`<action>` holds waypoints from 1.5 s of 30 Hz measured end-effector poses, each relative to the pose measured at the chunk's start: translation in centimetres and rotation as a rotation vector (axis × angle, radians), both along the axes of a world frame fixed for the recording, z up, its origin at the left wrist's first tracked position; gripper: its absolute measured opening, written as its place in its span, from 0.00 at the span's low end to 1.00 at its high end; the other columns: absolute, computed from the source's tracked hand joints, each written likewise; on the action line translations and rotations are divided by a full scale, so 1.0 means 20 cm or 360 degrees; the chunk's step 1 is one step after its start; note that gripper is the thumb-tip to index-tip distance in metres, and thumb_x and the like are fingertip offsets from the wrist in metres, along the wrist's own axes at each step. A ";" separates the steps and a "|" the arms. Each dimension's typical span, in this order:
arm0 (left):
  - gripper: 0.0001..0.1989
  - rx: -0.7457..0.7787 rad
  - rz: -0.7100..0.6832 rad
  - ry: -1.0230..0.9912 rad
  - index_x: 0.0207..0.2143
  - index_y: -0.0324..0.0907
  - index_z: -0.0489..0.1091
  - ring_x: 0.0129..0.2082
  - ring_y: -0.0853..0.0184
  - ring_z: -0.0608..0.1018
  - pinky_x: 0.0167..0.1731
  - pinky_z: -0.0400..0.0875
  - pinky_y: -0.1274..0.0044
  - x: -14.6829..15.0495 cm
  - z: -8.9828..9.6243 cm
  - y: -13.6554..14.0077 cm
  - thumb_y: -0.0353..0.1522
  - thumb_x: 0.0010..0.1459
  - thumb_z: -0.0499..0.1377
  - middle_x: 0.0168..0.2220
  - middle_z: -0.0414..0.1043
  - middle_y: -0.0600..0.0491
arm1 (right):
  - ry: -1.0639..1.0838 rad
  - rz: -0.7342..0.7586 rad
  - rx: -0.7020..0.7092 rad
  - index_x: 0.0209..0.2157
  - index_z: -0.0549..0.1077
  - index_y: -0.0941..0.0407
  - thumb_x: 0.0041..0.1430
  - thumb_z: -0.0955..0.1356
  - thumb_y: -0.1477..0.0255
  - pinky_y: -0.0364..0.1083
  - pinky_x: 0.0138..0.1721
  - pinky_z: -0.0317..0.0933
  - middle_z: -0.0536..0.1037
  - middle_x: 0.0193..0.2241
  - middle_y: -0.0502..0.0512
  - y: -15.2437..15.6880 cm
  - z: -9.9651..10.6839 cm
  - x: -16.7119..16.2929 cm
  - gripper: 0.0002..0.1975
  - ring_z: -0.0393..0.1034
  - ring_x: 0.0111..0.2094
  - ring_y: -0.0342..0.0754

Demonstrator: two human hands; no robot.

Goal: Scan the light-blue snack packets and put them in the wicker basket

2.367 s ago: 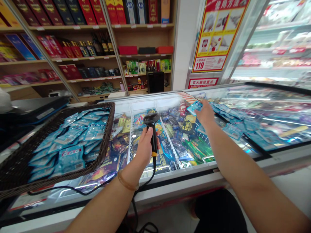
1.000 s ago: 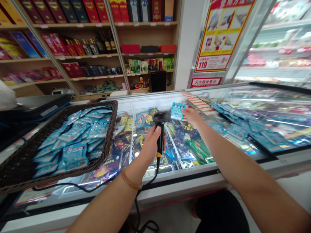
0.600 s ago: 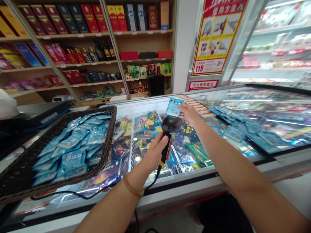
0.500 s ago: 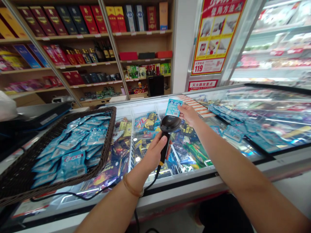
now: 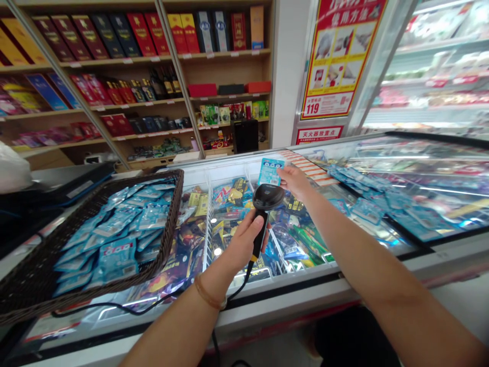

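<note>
Our left hand (image 5: 240,243) grips the black barcode scanner (image 5: 264,206) over the chest freezer (image 5: 267,278) of wrapped ice creams, while our right hand (image 5: 295,181) pinches a blue packet (image 5: 270,171) just beyond its head. At the left, a wicker basket (image 5: 170,224) holds many matching blue packets.

The red wall poster (image 5: 336,56) reads "119".

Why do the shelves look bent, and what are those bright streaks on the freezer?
Head view: the wide lens bows the shelf posts near the edges. Ceiling lights glare off the freezer lid, washing out goods beneath. The scanner and blue packet stay sharp.
</note>
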State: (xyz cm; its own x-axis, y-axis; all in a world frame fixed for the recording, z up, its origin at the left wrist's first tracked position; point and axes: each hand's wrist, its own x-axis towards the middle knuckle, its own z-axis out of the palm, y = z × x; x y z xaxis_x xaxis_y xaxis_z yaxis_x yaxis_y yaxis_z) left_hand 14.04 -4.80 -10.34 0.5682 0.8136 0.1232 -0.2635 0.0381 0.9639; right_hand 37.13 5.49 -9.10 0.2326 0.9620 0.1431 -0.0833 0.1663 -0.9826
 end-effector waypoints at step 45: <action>0.21 -0.0328 0.1068 -0.0568 0.35 0.41 0.64 0.17 0.75 0.70 0.16 0.63 0.82 -0.43 0.34 0.04 0.49 0.54 0.63 0.24 0.68 0.58 | -0.0717 0.0056 -0.0099 0.33 0.80 0.55 0.57 0.71 0.73 0.49 0.46 0.70 0.83 0.34 0.54 0.17 0.09 -0.61 0.04 0.78 0.40 0.49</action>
